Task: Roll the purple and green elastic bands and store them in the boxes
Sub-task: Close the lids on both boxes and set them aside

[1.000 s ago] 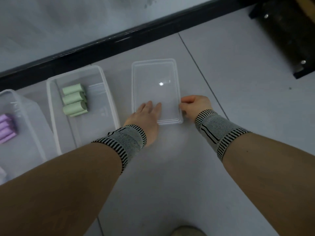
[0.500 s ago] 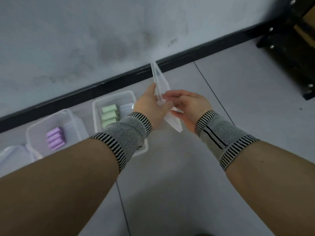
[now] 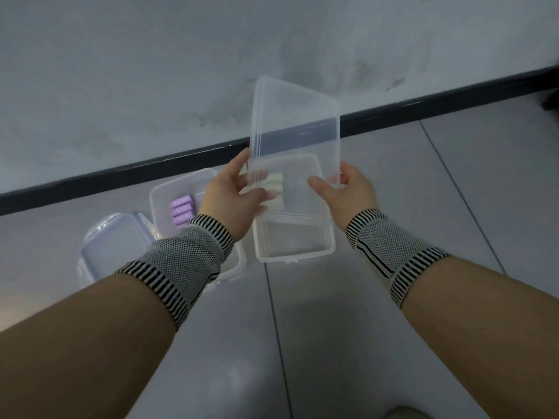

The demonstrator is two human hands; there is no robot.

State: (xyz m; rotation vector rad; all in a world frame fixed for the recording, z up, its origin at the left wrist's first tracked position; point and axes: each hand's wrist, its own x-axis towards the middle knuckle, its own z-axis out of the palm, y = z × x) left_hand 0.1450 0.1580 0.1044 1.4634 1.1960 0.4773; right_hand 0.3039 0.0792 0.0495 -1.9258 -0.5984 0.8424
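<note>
We've got the lid (image 3: pixel 295 122) pinched by both hands — left (image 3: pixel 231 196), right (image 3: pixel 348 192) — so line it up square over the green box (image 3: pixel 295 252) before pressing down.

My forearms are bare, and I wear a matching knitted wrist support on each arm. The band on my left wrist (image 3: pixel 184 261) is a grey mesh weave, finished at both ends with a cuff of narrow black and white stripes. The band on my right wrist (image 3: pixel 393 252) is the same grey mesh with striped cuffs, and a thin dark line runs lengthwise along it. My left hand (image 3: pixel 230 201) and right hand (image 3: pixel 348 192) are ungloved, with no rings showing.
</note>
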